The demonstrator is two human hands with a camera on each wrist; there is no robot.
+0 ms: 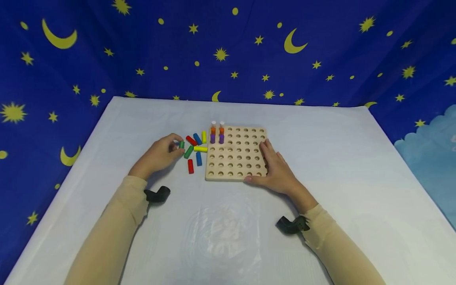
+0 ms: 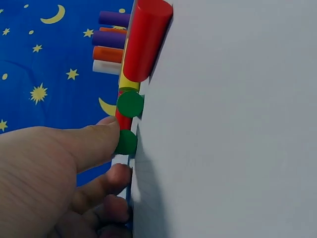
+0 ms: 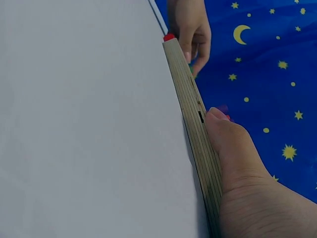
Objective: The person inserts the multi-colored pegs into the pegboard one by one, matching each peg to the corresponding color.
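My left hand (image 1: 159, 155) pinches a green peg (image 1: 181, 145) between thumb and fingers, just left of the other loose pegs. In the left wrist view, the thumb lies against the green peg's (image 2: 128, 143) side, near its round end. Another green peg (image 1: 189, 152) lies right beside it. The wooden pegboard (image 1: 226, 169) lies flat, with rows of holes. My right hand (image 1: 279, 172) rests on its near right corner, fingers stretched along the right edge and thumb at the front edge. White, orange and purple pegs (image 1: 221, 139) stand in its two leftmost columns at the back.
Between left hand and board lie red pegs (image 1: 190, 166), blue pegs (image 1: 198, 159) and yellow pegs (image 1: 200, 149), one yellow touching the board's left edge. A white cloth (image 1: 338, 158) covers the table. Behind hangs a blue star-patterned curtain (image 1: 249, 23). Black mounts (image 1: 157, 194) sit on both wrists.
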